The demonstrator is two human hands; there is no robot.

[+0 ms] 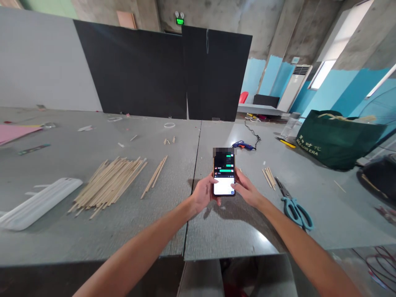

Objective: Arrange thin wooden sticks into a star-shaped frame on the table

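A smartphone (224,173) with a lit screen is held upright above the grey table (93,235). My left hand (204,193) wraps its left edge, thumb on the lower screen. My right hand (247,189) grips its right edge from the other side. Both hands hover over the seam between the two tabletops. A large pile of thin wooden sticks (108,183) lies to the left, and a small bundle of sticks (269,176) lies just right of my right hand.
Teal-handled scissors (293,206) lie right of my right arm. A blue glue gun (243,144) with a cord sits behind the phone. A green bag (337,138) stands far right, a white ribbed tray (38,202) far left. Black panels (154,70) stand behind the table.
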